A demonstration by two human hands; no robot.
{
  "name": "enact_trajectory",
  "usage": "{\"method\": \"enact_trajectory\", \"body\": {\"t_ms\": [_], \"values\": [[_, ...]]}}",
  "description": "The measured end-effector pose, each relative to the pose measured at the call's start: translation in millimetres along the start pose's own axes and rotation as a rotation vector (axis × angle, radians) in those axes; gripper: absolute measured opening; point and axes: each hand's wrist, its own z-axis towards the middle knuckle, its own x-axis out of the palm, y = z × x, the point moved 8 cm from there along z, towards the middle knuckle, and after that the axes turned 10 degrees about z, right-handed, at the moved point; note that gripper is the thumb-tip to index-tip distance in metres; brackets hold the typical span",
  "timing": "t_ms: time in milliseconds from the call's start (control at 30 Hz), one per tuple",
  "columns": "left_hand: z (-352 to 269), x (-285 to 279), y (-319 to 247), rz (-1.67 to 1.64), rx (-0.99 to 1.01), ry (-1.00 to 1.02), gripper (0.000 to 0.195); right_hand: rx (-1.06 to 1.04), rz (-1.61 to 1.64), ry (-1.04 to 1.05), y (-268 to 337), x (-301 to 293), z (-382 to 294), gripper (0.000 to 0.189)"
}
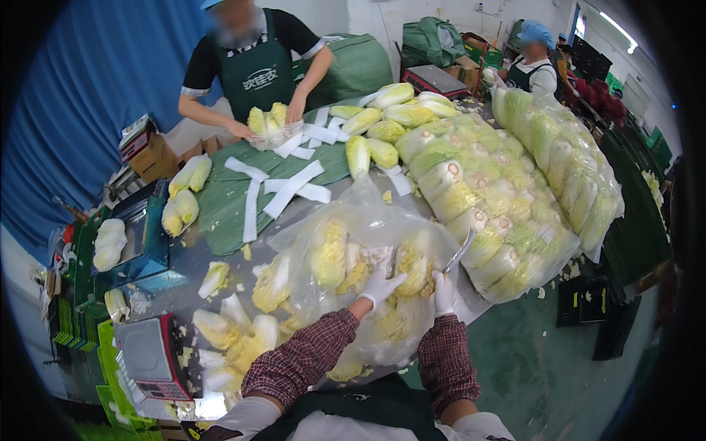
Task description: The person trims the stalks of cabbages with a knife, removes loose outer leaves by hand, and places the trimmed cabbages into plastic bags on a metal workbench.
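My left hand (380, 288), in a white glove, rests fingers apart at the open clear plastic bag (309, 231); whether it grips anything there is unclear. Napa cabbages and yellow outer leaves show inside and through the bag, one cabbage (412, 264) lying between my two hands. My right hand (444, 292), also gloved, is closed round the handle of a knife (460, 252), its curved blade pointing up and right. Trimmed cabbage leaves (237, 336) are piled to the left of my left sleeve. Just beyond the knife lies a big clear bag packed with cabbages (485, 198).
Across the metal table, a co-worker (248, 71) handles small cabbages in a foam net (276, 135). White foam strips (295, 187) lie on green sheeting. A red scale (149, 353) stands at the near left. Another filled bag (568, 165) lies right; another person (532, 66) stands behind.
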Motion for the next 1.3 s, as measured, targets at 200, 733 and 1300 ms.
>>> {"method": "enact_trajectory", "body": {"t_ms": [200,733,1300], "values": [[42.0,24.2,-5.2,-0.249,-0.058,-0.029,0.084,0.173,0.472,-0.012,-25.3,12.2,-23.8,0.044],[-237.2,-126.4,106.7,-1.304,0.013,-0.267,0.061,-0.133,-0.024,0.421,65.5,156.4,-52.7,0.032],[-403.4,-132.6,136.0,-1.609,0.188,-0.671,0.062,0.671,0.256,0.479,-32.6,232.0,-68.8,0.048]]}}
